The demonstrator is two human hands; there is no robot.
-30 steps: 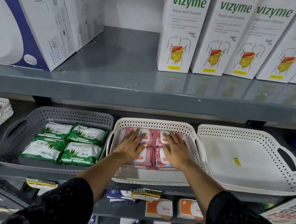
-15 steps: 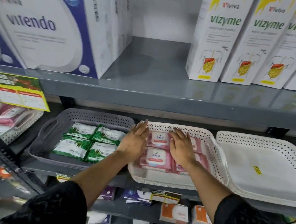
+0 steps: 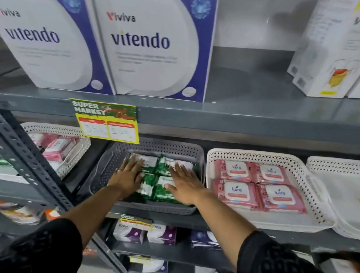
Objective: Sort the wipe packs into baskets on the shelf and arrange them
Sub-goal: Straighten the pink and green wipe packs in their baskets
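Note:
Several green wipe packs [image 3: 164, 165] lie in a block inside the grey basket [image 3: 109, 162] on the middle shelf. My left hand [image 3: 127, 176] rests flat on the left packs, fingers spread. My right hand [image 3: 183, 186] lies flat on the right packs, fingers apart too. Neither hand grips a pack. To the right, a white basket [image 3: 299, 171] holds several pink wipe packs [image 3: 258, 186] in a neat square. A white basket [image 3: 78, 145] at the left holds more pink packs, partly hidden by the post.
An empty white basket [image 3: 350, 194] stands at the far right. A slanted metal shelf post [image 3: 23, 157] crosses in front at left. A yellow price tag [image 3: 107, 121] hangs from the upper shelf edge. Large boxes [image 3: 149, 42] stand above; small boxes [image 3: 144, 232] fill the shelf below.
Both hands left the pink packs in the white basket and moved left onto the green packs in the grey basket. The view swung left.

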